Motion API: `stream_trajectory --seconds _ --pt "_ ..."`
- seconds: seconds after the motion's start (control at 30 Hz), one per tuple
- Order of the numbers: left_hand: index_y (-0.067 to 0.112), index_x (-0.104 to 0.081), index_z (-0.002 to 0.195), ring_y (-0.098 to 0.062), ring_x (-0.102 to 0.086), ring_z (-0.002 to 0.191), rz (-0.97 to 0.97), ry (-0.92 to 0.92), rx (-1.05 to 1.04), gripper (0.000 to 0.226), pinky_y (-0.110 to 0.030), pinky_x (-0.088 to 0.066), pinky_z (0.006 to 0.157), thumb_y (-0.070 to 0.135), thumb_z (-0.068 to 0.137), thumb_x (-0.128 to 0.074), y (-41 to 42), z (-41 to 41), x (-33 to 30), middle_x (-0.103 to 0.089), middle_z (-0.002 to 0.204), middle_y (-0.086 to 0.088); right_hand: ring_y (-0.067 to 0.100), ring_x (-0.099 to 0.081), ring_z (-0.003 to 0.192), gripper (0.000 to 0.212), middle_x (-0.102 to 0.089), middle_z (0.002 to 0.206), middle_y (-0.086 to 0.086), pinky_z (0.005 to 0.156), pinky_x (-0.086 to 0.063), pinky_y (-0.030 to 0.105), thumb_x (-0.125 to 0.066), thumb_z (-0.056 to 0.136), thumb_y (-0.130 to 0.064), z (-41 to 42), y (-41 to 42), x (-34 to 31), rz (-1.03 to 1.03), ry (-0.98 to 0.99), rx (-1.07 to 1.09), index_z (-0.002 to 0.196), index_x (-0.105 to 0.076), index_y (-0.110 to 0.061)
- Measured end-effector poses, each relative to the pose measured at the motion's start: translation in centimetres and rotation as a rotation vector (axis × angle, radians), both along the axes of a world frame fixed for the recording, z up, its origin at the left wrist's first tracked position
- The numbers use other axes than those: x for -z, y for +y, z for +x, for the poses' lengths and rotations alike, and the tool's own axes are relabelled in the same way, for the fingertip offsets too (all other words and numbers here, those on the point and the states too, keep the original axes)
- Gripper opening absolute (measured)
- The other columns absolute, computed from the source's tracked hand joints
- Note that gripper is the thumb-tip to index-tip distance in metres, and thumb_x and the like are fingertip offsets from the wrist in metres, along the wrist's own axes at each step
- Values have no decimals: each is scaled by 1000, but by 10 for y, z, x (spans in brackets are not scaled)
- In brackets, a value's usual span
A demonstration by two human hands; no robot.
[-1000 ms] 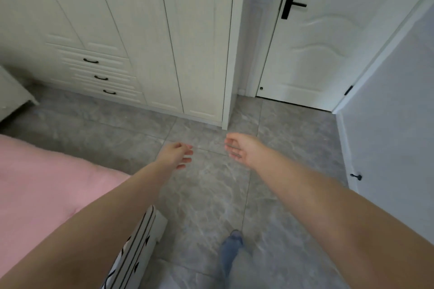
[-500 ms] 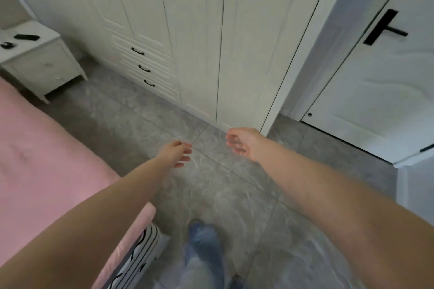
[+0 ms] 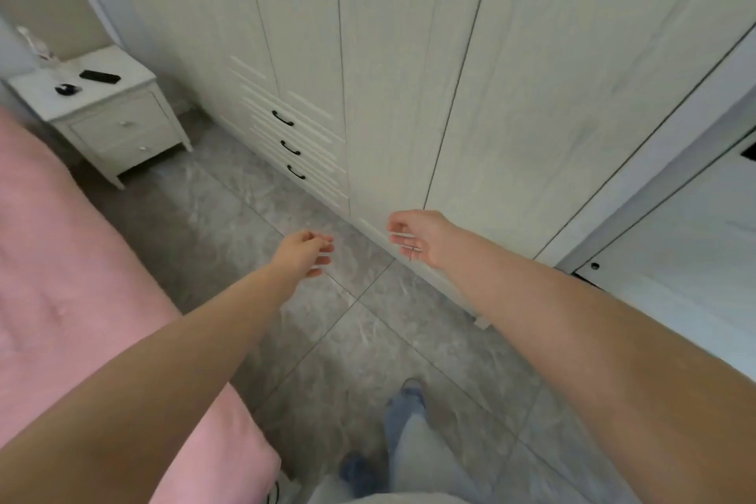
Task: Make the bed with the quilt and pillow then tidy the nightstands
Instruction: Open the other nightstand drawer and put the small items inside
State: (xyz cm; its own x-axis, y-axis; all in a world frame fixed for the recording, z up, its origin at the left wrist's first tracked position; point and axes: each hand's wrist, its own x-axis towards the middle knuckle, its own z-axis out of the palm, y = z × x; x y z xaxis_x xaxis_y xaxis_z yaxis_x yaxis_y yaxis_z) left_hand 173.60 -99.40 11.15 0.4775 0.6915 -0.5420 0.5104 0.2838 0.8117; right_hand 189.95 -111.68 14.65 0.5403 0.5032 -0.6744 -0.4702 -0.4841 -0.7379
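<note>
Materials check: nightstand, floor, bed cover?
Nightstand: looks like white-painted wood or board, matte, small pale knobs; exact core unclear.
Floor: large grey tiles, marble-like veining, thin grout lines, slight sheen; likely ceramic or stone.
Bed cover: pink fabric, soft and matte, with a stitched dimple.

1 head view, forward and down over the floor (image 3: 360,340), wardrobe (image 3: 409,74) close ahead
</note>
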Motion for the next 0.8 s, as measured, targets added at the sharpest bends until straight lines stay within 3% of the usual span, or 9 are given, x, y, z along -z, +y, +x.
stream_trajectory --seconds 0.13,0.27,0.43,0.57,0.67,0.8 --pt "21 -62 90 -12 -60 77 -20 37 -94 16 -26 -45 68 14 96 -49 50 21 5 -64 88 5 13 -63 77 6 -64 80 -1 64 -44 24 -65 84 -13 32 61 0 29 32 -101 83 -61 -17" --pt "20 -62 89 -14 -62 76 -77 68 -213 12 -26 -44 66 18 96 -53 101 45 -1 -65 86 3 12 -63 74 5 -64 79 -3 73 -45 27 -64 85 -13 73 119 -2 79 67 -143 85 -61 -17" --pt "19 -59 83 -13 -58 72 -33 35 -389 14 -26 -44 64 15 96 -54 165 82 -15 -62 83 1 11 -62 72 5 -66 80 -3 61 -43 24 -66 83 -15 112 208 -3 74 87 -231 82 -62 -19" --pt "18 -60 89 -12 -57 70 33 71 -451 15 -26 -45 64 14 97 -49 206 87 -15 -61 84 1 10 -62 69 7 -65 77 -4 57 -43 22 -66 82 -15 108 275 7 35 114 -264 85 -62 -19" --pt "16 -60 99 -13 -58 72 6 79 -491 14 -26 -45 64 14 98 -46 240 76 -4 -62 86 1 10 -62 67 8 -65 76 -4 58 -42 23 -64 86 -17 91 323 22 12 166 -335 80 -61 -20" --pt "18 -62 98 -14 -61 73 -34 73 -501 15 -26 -44 64 16 97 -47 303 54 10 -65 94 -1 10 -60 67 14 -64 75 -4 61 -42 25 -63 88 -16 72 395 33 -29 151 -405 74 -60 -19"
